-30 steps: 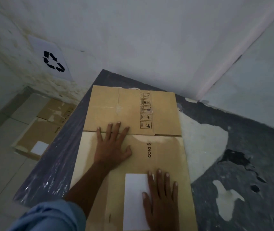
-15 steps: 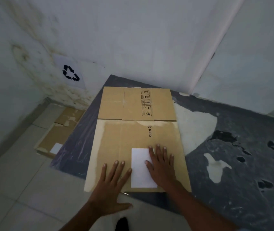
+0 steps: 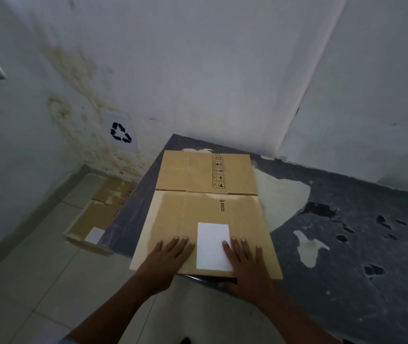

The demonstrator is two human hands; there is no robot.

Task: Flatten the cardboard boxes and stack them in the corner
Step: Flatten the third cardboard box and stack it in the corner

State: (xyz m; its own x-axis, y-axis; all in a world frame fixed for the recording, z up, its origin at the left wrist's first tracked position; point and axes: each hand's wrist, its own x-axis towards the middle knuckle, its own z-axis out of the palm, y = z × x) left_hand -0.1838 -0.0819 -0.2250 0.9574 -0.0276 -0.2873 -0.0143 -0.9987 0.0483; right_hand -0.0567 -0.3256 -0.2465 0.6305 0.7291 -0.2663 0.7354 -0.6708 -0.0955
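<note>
A flattened brown cardboard box [image 3: 205, 209] with a white label [image 3: 212, 245] and "PICO" print lies flat on a dark floor sheet [image 3: 346, 244] by the wall. My left hand [image 3: 167, 259] rests palm down on its near left edge, fingers spread. My right hand [image 3: 245, 261] lies flat on its near right part, fingers overlapping the label's edge. Neither hand grips anything. A second flattened box [image 3: 98, 217] lies on the tiled floor in the left corner, partly under the sheet's edge.
White walls close in behind and to the left; a recycling sign [image 3: 119, 131] hangs on the stained wall. The dark sheet has torn pale patches [image 3: 282, 194] and holes [image 3: 374, 269]. Pale tiles [image 3: 36, 269] cover the floor at the near left.
The view has pulled back from the box. My left hand slid from the box's middle to its near left edge. My right hand stays by the white label.
</note>
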